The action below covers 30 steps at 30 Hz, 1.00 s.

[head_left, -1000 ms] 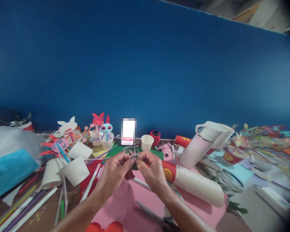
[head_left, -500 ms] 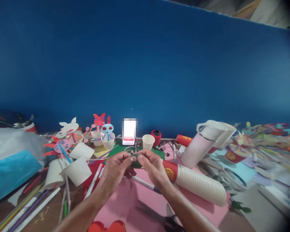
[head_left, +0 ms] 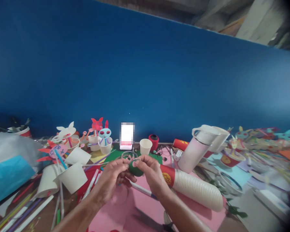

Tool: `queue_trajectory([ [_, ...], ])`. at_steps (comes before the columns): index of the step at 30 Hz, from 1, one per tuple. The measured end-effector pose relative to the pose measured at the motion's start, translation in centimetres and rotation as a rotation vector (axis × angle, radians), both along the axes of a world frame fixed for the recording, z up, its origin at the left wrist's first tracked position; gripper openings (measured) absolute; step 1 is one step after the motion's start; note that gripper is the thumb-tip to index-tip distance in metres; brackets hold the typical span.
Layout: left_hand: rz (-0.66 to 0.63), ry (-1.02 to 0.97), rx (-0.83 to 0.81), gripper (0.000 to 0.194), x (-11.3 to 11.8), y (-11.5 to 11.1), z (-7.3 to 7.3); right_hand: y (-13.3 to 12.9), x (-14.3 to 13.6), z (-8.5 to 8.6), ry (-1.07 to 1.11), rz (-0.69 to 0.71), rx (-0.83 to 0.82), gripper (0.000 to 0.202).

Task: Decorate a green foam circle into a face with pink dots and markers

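Observation:
Between my two hands is a small green paper piece (head_left: 136, 169), rounded in outline. My right hand (head_left: 151, 170) pinches it with thumb and fingers from the right. My left hand (head_left: 116, 175) has its thumb and forefinger pressed together at the piece's left edge, its other fingers curled below. Under the hands lie pink paper (head_left: 140, 209) and a white marker (head_left: 142, 189) with a dark cap. A roll of clear tape (head_left: 129, 155) sits just behind the fingers, on green paper.
A stack of paper cups (head_left: 198, 190) lies on the right, before a tilted pitcher (head_left: 195, 151). White cups (head_left: 73, 177), straws and paper figures crowd the left. A phone (head_left: 127, 135) stands against the blue wall (head_left: 145, 64). Scissors lie partly behind my right forearm.
The view has tilted up slightly and shifted. More of the green piece now shows between my fingers, and the red paper at the bottom has nearly left the view.

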State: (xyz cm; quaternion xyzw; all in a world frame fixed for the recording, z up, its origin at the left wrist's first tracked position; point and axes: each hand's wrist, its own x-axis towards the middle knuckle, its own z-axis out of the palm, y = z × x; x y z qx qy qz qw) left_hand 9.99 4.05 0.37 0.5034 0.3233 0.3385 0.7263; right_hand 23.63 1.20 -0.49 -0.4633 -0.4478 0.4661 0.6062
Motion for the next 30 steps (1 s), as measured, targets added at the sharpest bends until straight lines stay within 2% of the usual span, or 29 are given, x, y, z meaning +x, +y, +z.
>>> queue_trajectory([
  [5, 0.049, 0.139, 0.109, 0.024, 0.2, 0.0, -0.3, -0.1, 0.0, -0.4, 0.003, -0.009, 0.003, 0.015],
  [11, 0.111, 0.213, 0.19, 0.025, 0.3, 0.1, -1.0, 0.0, 0.2, -0.8, -0.052, 0.06, 0.04, 0.013],
  [16, 0.136, 0.27, 0.265, 0.018, 0.7, -0.3, -1.4, 0.1, 0.0, -1.2, -0.142, -0.016, 0.003, 0.011],
  [23, 0.182, 0.223, 0.173, 0.027, 0.5, 0.3, -1.2, 0.3, 0.5, -0.8, -0.072, 0.048, 0.02, 0.03],
  [27, 0.235, 0.157, 0.101, 0.028, 0.4, 0.6, -0.9, 0.5, 0.5, -0.9, -0.017, 0.073, 0.011, 0.024],
  [30, 0.212, 0.126, 0.074, 0.026, 0.4, 0.6, -1.0, 0.6, 0.3, -1.0, 0.033, 0.089, -0.023, 0.021],
])
